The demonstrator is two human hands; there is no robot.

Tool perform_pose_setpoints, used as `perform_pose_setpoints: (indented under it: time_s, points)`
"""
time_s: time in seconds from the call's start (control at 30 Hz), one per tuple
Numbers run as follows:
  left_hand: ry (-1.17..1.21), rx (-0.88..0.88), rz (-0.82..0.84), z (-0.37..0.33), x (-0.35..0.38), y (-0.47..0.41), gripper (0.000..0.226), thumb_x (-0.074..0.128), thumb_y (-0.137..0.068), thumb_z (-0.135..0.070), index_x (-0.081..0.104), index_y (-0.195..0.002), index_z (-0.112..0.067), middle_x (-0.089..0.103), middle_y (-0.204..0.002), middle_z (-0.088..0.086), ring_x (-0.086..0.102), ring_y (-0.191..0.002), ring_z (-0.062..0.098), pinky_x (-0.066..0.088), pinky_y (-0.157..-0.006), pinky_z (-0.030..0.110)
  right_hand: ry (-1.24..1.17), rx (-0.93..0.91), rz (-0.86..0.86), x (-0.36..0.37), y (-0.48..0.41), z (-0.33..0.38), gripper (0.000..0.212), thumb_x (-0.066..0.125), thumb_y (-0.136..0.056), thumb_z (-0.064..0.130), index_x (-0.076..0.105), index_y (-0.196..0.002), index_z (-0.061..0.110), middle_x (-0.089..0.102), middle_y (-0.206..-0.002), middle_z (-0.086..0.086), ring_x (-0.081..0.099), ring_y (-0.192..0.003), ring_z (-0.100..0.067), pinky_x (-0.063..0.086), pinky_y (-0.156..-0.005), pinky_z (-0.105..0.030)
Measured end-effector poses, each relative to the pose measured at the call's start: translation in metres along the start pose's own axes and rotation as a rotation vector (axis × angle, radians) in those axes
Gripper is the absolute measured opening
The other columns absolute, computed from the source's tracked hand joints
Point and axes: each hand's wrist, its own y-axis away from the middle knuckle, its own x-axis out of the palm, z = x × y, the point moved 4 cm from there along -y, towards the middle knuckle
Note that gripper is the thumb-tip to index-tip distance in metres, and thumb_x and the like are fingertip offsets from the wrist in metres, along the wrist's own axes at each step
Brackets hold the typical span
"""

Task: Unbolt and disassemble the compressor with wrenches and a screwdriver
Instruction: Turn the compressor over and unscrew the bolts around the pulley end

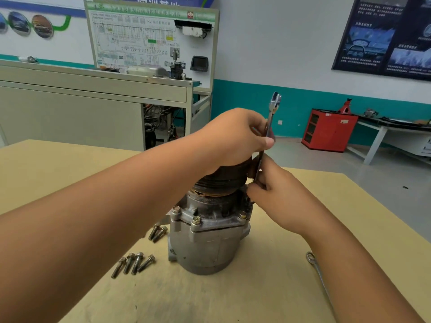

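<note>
One compressor [210, 241], cast metal, judged heavy, rigid and greasy; is stood upright on the counter [268, 299]; best steadied by its housing; wrench [274, 102] is clasped by the left grip [233, 138] and pinched by the right grip [275, 190].

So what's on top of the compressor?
A dark grooved pulley sits on the compressor. The left hand, holding a wrench, covers its top, so the centre is hidden.

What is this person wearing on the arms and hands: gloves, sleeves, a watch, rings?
Nothing worn shows. The left hand and right hand are ungloved, no rings visible. The left forearm and right forearm are bare to the frame edge: no sleeve, watch or band.
</note>
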Motion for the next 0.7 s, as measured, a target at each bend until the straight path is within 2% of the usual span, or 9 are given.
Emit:
perform_pose_setpoints:
  time_s: [0.07,0.13,0.23,0.33,0.43,0.53,0.6,0.7]
  points:
    - [-0.004,-0.022,-0.027,0.003,-0.004,0.000,0.012,0.065,-0.088,-0.031,0.064,-0.077,-0.024,0.064,-0.078,-0.006,0.056,-0.072,0.008,0.039,-0.060,0.020,0.037,-0.022,0.026,-0.004,0.002,-0.002,0.017,0.048,-0.092,0.019,0.041,-0.089,0.034,0.050,-0.062,0.011,0.047,-0.055,-0.002,0.034,-0.045,-0.015]
    - [-0.050,-0.029,-0.055,0.004,-0.006,0.001,0.021,0.068,-0.085,-0.035,0.059,-0.071,-0.022,0.059,-0.067,-0.007,0.051,-0.059,0.004,0.036,-0.053,0.017,0.092,-0.028,0.036,-0.009,0.002,-0.002,0.011,0.050,-0.092,0.020,0.047,-0.088,0.030,0.052,-0.065,0.005,0.045,-0.056,-0.006,0.033,-0.048,-0.018]
    - [-0.130,-0.021,-0.104,0.002,-0.009,0.002,0.030,0.070,-0.082,-0.038,0.053,-0.064,-0.021,0.051,-0.056,-0.009,0.046,-0.046,0.002,0.033,-0.040,0.008,0.143,-0.019,-0.003,-0.012,0.002,-0.001,0.009,0.056,-0.090,0.024,0.052,-0.082,0.025,0.046,-0.058,0.006,0.044,-0.050,-0.002,0.033,-0.043,-0.015]
    - [-0.243,0.026,-0.188,-0.002,-0.009,0.005,0.038,0.069,-0.083,-0.037,0.045,-0.057,-0.022,0.042,-0.051,-0.010,0.041,-0.044,0.005,0.031,-0.040,0.003,0.178,0.000,-0.035,-0.009,0.002,0.004,0.018,0.060,-0.090,0.030,0.048,-0.077,0.031,0.053,-0.064,0.009,0.053,-0.057,-0.004,0.034,-0.045,-0.014]
    - [-0.266,0.104,-0.171,-0.006,-0.007,0.007,0.031,0.067,-0.085,-0.035,0.050,-0.062,-0.022,0.047,-0.057,-0.010,0.044,-0.052,0.004,0.034,-0.046,0.006,0.219,-0.011,-0.041,-0.007,0.003,0.006,0.020,0.054,-0.093,0.027,0.045,-0.077,0.030,0.058,-0.072,0.005,0.058,-0.065,-0.010,0.041,-0.050,-0.021]
    - [-0.124,0.128,0.040,-0.008,-0.002,0.008,0.003,0.065,-0.088,-0.030,0.062,-0.089,-0.028,0.065,-0.084,-0.015,0.059,-0.079,-0.002,0.044,-0.071,0.011,0.254,-0.027,-0.019,-0.008,0.005,0.007,0.023,0.049,-0.096,0.024,0.040,-0.075,0.027,0.052,-0.068,0.004,0.050,-0.058,-0.009,0.037,-0.045,-0.014]
    - [-0.059,0.134,0.150,-0.008,-0.001,0.010,0.006,0.063,-0.090,-0.024,0.064,-0.088,-0.030,0.070,-0.089,-0.015,0.064,-0.086,0.000,0.048,-0.085,0.018,0.259,-0.024,-0.001,-0.009,0.006,0.006,0.027,0.048,-0.097,0.023,0.037,-0.073,0.028,0.049,-0.067,0.007,0.047,-0.057,-0.008,0.037,-0.050,-0.011]
    - [-0.113,0.147,0.165,-0.010,-0.004,0.009,0.006,0.067,-0.087,-0.026,0.069,-0.082,-0.029,0.073,-0.085,-0.007,0.067,-0.082,0.006,0.051,-0.085,0.028,0.263,-0.007,0.042,-0.011,0.005,0.004,0.027,0.049,-0.097,0.026,0.038,-0.073,0.032,0.048,-0.070,0.013,0.049,-0.063,-0.004,0.033,-0.048,-0.015]
